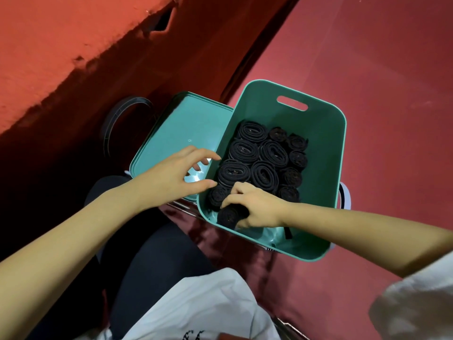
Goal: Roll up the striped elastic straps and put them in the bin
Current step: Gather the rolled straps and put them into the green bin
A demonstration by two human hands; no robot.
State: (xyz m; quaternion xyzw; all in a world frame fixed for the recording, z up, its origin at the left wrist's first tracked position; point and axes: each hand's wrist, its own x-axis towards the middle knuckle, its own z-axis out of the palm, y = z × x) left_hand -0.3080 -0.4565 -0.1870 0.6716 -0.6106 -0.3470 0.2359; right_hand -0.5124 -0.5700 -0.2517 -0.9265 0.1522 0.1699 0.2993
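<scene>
The right hand (255, 207) grips a rolled strap (229, 217) inside the bin (326, 148); the left hand (171, 175) hovers open, fingers spread, holding nothing.

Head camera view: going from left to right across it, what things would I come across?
Black hoop → left hand, fingers spread above the teal lid → right hand gripping a rolled strap → right wall of the teal bin.
</scene>
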